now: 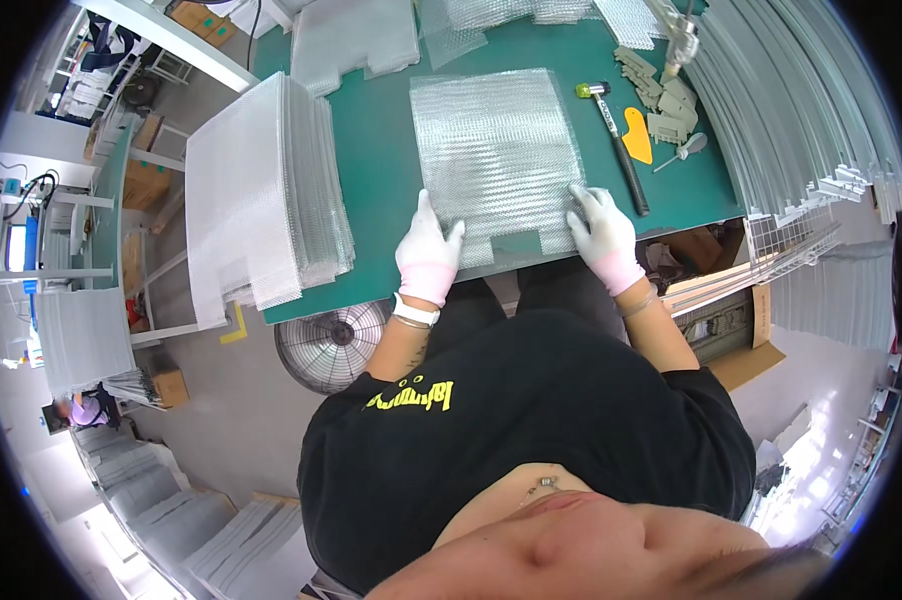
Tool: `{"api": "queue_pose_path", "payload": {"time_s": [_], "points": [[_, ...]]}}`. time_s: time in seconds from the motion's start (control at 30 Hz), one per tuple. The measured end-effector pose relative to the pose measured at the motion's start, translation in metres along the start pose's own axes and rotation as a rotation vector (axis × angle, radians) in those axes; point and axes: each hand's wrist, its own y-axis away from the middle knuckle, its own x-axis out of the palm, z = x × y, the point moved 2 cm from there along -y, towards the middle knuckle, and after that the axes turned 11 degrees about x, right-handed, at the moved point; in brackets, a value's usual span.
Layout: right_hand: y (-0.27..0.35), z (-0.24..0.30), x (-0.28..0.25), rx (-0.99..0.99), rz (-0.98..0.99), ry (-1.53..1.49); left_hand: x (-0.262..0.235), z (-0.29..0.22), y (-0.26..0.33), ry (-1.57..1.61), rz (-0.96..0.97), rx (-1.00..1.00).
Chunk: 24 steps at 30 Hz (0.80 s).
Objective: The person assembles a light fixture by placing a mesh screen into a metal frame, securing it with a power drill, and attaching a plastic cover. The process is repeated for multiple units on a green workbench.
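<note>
Head view, looking down past a black shirt with yellow print to the near edge of a green-topped work table. Below that edge, on the floor to the left, stands a round wire-caged fan.

Both hands wear white gloves with pink cuffs. The left hand lies flat, fingers spread, on the near left corner of a clear, roughly square bubble-wrap sheet; a white wristband sits just behind the cuff. The right hand presses on the sheet's near right corner, fingers bent down onto the edge. Neither hand is closed around anything; both rest open on the plastic. The sheet lies flat in the middle of the table, its near edge notched, reaching from the hands toward the far side.

Left of the sheet, overhanging the table's left edge, sits a thick stack of the same clear bubble-wrap sheets. Right of the sheet lies a black-handled mallet with a yellow-green head, pointing far to near. Just beyond it are a flat yellow plastic scraper and a pile of grey-green notched pieces. Farther right, long pale metal strips curve along the table. More clear sheets lie at the far edge.
</note>
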Motion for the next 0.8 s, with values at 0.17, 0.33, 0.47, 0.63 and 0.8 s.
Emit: {"api": "queue_pose_path", "payload": {"time_s": [0.17,0.33,0.47,0.63,0.8], "points": [[-0.003,-0.007,0.005,-0.026,-0.024,0.013,-0.003,-0.002,-0.002,-0.009,0.017,0.000],[-0.005,-0.004,0.003,0.017,0.039,0.055,0.005,0.006,0.001,-0.083,-0.057,0.082],[-0.003,-0.003,0.005,0.014,0.000,0.061,0.008,0.009,0.004,-0.084,-0.076,0.094],[-0.005,0.000,0.002,0.033,0.036,0.084,-0.001,0.001,0.001,0.001,0.002,0.015],[-0.014,0.012,-0.014,0.165,0.156,0.161,-0.014,-0.011,-0.005,-0.095,0.053,-0.084]]}}
